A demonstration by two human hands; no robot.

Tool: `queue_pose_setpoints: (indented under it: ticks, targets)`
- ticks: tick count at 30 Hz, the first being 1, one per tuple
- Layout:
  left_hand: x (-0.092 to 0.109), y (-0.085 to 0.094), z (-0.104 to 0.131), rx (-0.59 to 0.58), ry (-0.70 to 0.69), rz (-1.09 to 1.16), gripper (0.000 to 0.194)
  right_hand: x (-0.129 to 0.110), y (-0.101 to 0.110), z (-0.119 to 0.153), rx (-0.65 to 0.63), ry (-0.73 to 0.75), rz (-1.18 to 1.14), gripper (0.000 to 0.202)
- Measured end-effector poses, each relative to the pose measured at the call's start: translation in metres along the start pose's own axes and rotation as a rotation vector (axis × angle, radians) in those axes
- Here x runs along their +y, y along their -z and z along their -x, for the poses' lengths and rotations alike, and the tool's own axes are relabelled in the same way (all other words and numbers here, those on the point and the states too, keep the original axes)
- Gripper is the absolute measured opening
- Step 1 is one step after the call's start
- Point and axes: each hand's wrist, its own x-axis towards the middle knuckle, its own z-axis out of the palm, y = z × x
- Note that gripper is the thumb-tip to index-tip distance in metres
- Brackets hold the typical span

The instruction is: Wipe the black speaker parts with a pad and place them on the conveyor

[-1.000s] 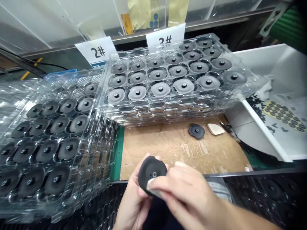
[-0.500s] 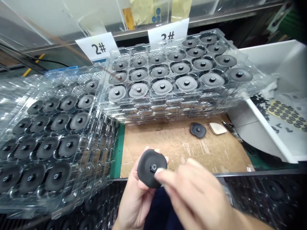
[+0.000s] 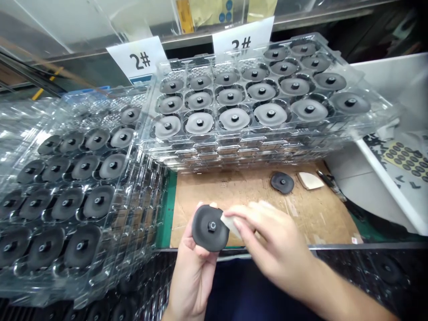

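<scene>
My left hand (image 3: 195, 263) grips a round black part (image 3: 203, 238) by its edge, the face with the small central post turned up. Between the thumb and fingers of my right hand (image 3: 270, 240) is a small white pad (image 3: 232, 226), its tip at the right edge of the black part. Another black part (image 3: 282, 183) lies on the brown cardboard (image 3: 247, 200), beside a cream-coloured pad (image 3: 310, 180). The palm side of my right hand is partly hidden.
Stacked clear trays (image 3: 214, 138) of black parts stand behind the cardboard, and more trays (image 3: 117, 209) are on the left. A white bin (image 3: 388, 183) holds stickers and black scraps on the right. A dark tool (image 3: 329, 183) lies near the cream pad.
My right hand has moved from over the central post to the right edge of the black part, and the white pad now shows in its fingers. The view has shifted slightly.
</scene>
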Motion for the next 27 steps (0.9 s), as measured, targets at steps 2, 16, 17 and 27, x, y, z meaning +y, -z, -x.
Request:
queue_pose_setpoints:
  ticks: [2,16,17,27]
  targets:
    - [-0.001,0.003,-0.001,-0.01,0.035,0.009,0.051,0.0,-0.002,-0.002,-0.021,0.052,-0.011,0.021]
    - [-0.004,0.013,-0.017,0.011,0.039,0.11,0.043,0.04,-0.02,-0.009,-0.039,-0.243,-0.135,0.02]
    - [-0.004,0.013,-0.018,0.017,0.048,0.115,0.042,0.051,-0.024,-0.006,-0.012,-0.31,-0.115,0.021]
    - [-0.006,0.016,-0.021,-0.031,0.078,0.073,0.052,0.07,-0.033,0.04,-0.08,-0.446,-0.167,0.022]
